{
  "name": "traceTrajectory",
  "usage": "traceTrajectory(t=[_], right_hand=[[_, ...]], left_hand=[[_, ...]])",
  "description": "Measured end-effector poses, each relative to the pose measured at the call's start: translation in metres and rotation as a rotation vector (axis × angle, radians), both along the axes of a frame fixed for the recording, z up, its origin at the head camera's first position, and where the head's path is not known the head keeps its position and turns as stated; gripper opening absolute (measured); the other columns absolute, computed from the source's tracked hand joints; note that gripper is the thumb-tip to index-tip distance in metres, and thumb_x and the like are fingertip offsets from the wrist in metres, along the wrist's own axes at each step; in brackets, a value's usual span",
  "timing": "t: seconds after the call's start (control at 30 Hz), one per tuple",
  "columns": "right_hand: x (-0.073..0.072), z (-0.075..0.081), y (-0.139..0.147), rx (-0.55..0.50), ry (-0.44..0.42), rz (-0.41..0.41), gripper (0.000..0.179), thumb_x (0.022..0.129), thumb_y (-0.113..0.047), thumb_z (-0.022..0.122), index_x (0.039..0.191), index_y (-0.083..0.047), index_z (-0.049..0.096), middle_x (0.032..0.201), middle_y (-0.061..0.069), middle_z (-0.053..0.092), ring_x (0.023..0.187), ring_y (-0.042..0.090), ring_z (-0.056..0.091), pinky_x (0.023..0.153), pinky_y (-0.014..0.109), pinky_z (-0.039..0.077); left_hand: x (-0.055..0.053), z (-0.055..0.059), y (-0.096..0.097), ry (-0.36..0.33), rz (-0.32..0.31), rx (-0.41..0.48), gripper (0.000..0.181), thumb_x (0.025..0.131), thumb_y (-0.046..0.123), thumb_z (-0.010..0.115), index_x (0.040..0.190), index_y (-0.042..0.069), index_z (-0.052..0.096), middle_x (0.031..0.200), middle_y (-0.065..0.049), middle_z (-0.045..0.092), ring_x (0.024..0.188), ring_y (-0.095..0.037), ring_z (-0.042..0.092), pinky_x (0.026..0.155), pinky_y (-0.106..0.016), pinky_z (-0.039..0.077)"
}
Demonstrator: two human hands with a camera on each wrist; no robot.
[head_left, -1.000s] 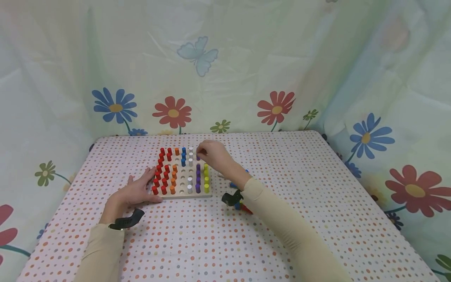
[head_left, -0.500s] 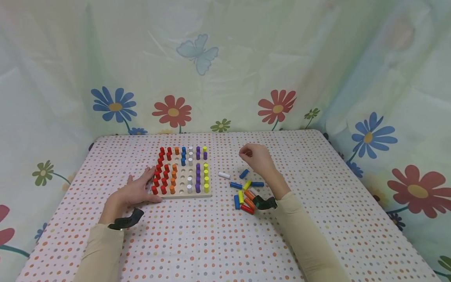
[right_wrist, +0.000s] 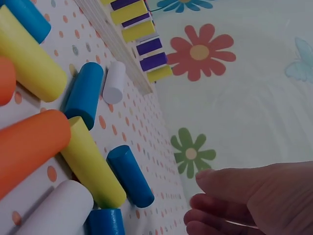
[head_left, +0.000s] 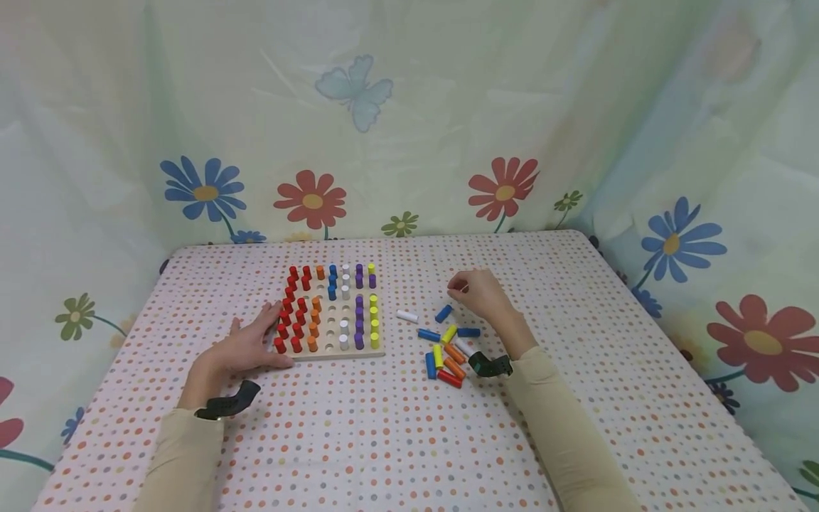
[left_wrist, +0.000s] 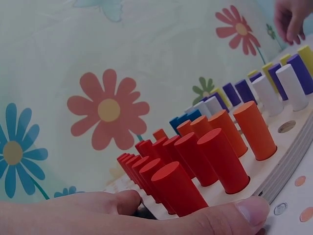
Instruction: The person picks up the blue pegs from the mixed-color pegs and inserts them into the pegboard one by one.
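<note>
A wooden pegboard (head_left: 352,355) stands on the table at centre left, with upright red, orange, blue, white, purple and yellow pegs in columns and some bare holes. My left hand (head_left: 246,348) rests against its near left corner. In the left wrist view the thumb (left_wrist: 234,215) lies along the front edge, beside a red peg (left_wrist: 178,188). To the right of the board, my right hand (head_left: 486,295) hovers beyond the loose pegs, fingers loosely bent and nothing between them. A blue peg (head_left: 443,313) is the nearest to its fingertips.
Loose pegs lie right of the board: a white peg (head_left: 407,316) apart, then several blue, yellow, orange, white and red ones, with a red peg (head_left: 450,378) nearest me. A flowered curtain (head_left: 409,128) hangs behind the dotted tablecloth (head_left: 358,441).
My right hand has moved from the board's far right corner to the right, over beyond the loose pegs. A yellow peg now shows at that corner. My left hand stays put.
</note>
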State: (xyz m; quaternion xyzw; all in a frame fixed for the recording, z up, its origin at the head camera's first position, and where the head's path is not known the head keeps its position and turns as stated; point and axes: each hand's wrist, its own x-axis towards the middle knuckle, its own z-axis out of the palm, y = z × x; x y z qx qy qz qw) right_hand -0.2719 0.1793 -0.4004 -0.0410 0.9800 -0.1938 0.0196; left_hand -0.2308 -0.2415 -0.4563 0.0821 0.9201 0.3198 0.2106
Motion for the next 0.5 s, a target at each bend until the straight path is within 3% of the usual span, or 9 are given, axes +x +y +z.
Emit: traceTrajectory(t=[0.23, 0.5], right_hand=[[0.000, -0.001, -0.003, 0.082, -0.126, 0.011, 0.034, 0.083, -0.029, 0.064, 0.110, -0.010, 0.060, 0.099, 0.007, 0.063, 0.083, 0.018, 0.057, 0.068, 0.028, 0.049], [0.002, -0.005, -0.010, 0.167, -0.196, -0.020, 0.045, 0.082, -0.036, 0.064, 0.116, -0.008, 0.059, 0.108, 0.009, 0.062, 0.093, 0.020, 0.057, 0.079, 0.034, 0.050]], left_hand=[[0.000, -0.002, 0.000, -0.012, 0.008, 0.014, 0.123, 0.055, 0.055, 0.077, 0.146, 0.021, 0.002, 0.153, -0.008, -0.008, 0.138, -0.030, -0.015, 0.100, -0.060, -0.023], [0.001, -0.001, -0.001, 0.000, -0.004, 0.024, 0.120, 0.057, 0.054, 0.077, 0.146, 0.022, 0.002, 0.153, -0.007, -0.008, 0.139, -0.029, -0.013, 0.100, -0.060, -0.022]])
